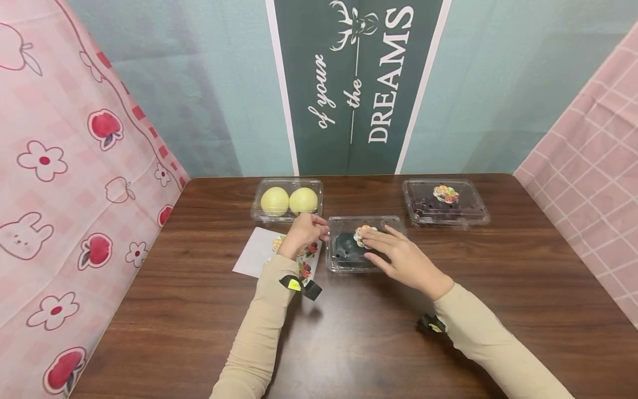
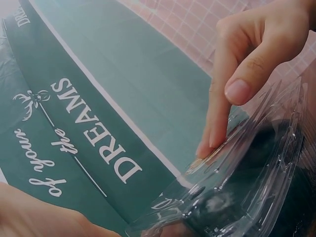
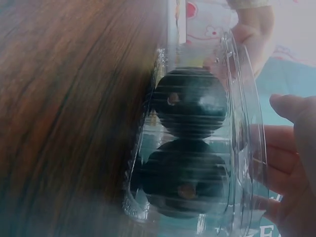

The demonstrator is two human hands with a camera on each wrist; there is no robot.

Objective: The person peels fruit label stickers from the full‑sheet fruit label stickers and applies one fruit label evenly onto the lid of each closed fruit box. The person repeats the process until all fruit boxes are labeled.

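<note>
A clear plastic clamshell box [image 1: 344,257] lies closed at mid-table, and two dark round fruits [image 3: 190,103] show through its side in the right wrist view. A fruit-print sticker [image 1: 365,236] lies on its lid. My right hand [image 1: 401,257] presses the sticker with extended fingers [image 2: 217,121]. At the box's left edge, my left hand [image 1: 305,233] touches the plastic with its fingertips; the view partly hides how they lie. Below that hand is a white sheet of fruit stickers [image 1: 251,252], which the wrist partly covers.
Behind the left hand stands a clear box [image 1: 256,208] with two pale yellow round fruits. Another closed box [image 1: 423,213], holding dark purple contents and bearing a similar sticker, is at the back right. Printed cloths hang behind and beside the brown table [image 1: 349,343].
</note>
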